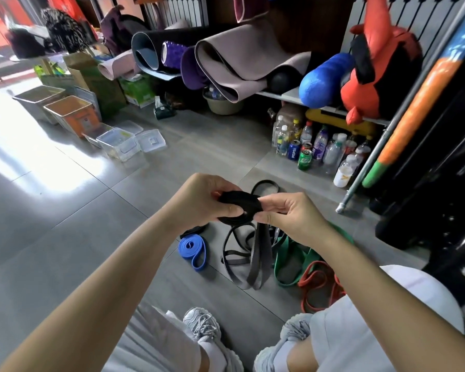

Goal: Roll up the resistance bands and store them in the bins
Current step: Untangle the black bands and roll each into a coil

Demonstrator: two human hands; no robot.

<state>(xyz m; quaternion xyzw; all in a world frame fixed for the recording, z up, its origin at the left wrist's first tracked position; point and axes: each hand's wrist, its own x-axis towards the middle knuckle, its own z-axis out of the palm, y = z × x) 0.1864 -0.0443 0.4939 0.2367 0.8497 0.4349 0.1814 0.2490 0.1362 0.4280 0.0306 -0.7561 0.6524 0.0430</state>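
A partly rolled black resistance band (pixel 242 205) is held in the air between both hands. My left hand (pixel 202 202) grips the coil from the left, thumb on its front. My right hand (pixel 293 213) pinches the coil's right edge. The band's loose tail (pixel 258 259) hangs down to the floor. On the floor below lie a folded blue band (pixel 192 249), thin black bands (pixel 231 253), a green band (pixel 287 261) and a red band (pixel 320 285). Clear plastic bins (pixel 120 143) stand on the floor at the left, with an orange bin (pixel 73 114) and a grey bin (pixel 38 99) behind them.
A low shelf with rolled yoga mats (pixel 239 57), a blue foam roller (pixel 322 79) and a red plush toy (pixel 381 65) runs along the back. Bottles and cans (pixel 314 149) crowd the floor under it. A pole (pixel 373 162) leans at the right. My shoes (pixel 204 326) are below.
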